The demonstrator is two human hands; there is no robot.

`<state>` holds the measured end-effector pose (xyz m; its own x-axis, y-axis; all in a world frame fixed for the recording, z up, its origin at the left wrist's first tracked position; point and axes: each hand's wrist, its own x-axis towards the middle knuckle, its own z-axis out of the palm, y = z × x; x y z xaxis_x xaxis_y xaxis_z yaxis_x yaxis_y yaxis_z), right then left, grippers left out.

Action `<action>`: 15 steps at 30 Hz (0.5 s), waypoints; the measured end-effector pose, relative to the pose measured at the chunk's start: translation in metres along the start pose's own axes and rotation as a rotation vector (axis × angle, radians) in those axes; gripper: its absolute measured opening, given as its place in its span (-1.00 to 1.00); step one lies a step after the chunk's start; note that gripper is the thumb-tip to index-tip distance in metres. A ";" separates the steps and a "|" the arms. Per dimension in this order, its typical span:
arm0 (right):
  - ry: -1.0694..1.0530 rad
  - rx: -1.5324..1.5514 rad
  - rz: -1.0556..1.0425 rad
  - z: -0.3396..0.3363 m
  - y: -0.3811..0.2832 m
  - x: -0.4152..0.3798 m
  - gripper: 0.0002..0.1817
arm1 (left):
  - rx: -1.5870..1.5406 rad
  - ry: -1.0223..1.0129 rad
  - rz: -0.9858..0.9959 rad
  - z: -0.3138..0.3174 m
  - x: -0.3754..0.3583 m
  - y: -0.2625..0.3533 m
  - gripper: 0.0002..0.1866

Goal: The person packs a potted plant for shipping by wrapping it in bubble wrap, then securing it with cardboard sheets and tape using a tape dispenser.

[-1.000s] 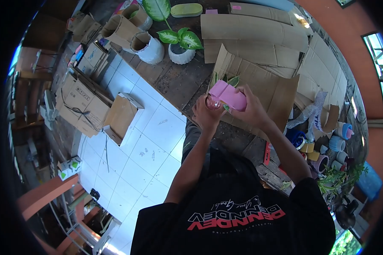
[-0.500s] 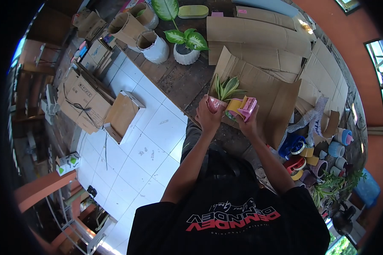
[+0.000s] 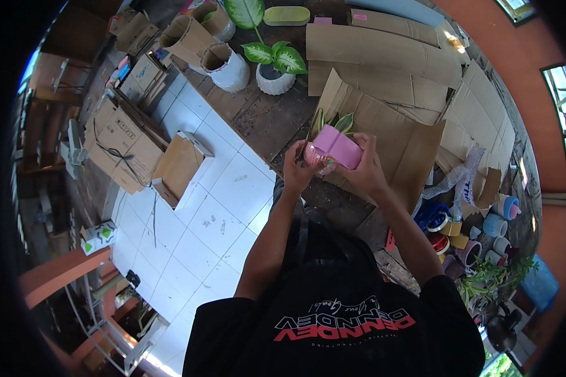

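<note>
A dim workshop with a white tiled floor [image 3: 201, 213] and a dark wooden workbench [image 3: 264, 119] strewn with flattened cardboard sheets [image 3: 383, 50]. At the bench's near edge, both hands closed around a small potted plant [image 3: 334, 121] with striped green leaves, held just above a cardboard sheet. Left hand [image 3: 295, 168] cupping the pot's plastic-wrapped base. Right hand [image 3: 365, 171] pressing a pink sheet [image 3: 338, 146] over the pot, fingers curled across it. Half a second earlier, pink sheet bunched low beside the pot with the leaves standing clear; now pulled flat across the front, only leaf tips showing above. Judging from that, wrapping under way, not finished. Farther back, a white pot with a broad-leafed plant [image 3: 273, 66] and cardboard-wrapped pots [image 3: 223, 66]. Off to the right, rolls of tape [image 3: 443, 223] and small coloured pots [image 3: 500, 223]. Open cartons [image 3: 179, 168] on the floor to the left.
</note>
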<state>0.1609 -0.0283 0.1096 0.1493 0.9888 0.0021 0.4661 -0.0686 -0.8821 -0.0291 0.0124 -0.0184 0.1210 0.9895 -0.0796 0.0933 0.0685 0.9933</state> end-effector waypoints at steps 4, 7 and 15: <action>-0.326 -0.152 -0.148 -0.002 -0.035 0.030 -0.23 | -0.055 0.000 -0.066 -0.001 0.005 -0.007 -0.14; -0.428 -0.218 -0.193 0.008 -0.047 0.049 -0.27 | -0.100 0.017 -0.049 0.001 0.004 -0.003 -0.17; -0.533 -0.317 -0.213 0.029 -0.050 0.072 -0.47 | -0.009 0.113 -0.127 0.005 -0.005 0.007 -0.19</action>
<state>0.1234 0.0498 0.1399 -0.3893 0.9097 -0.1447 0.6845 0.1806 -0.7063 -0.0236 0.0076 -0.0116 -0.0030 0.9808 -0.1950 0.0915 0.1945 0.9766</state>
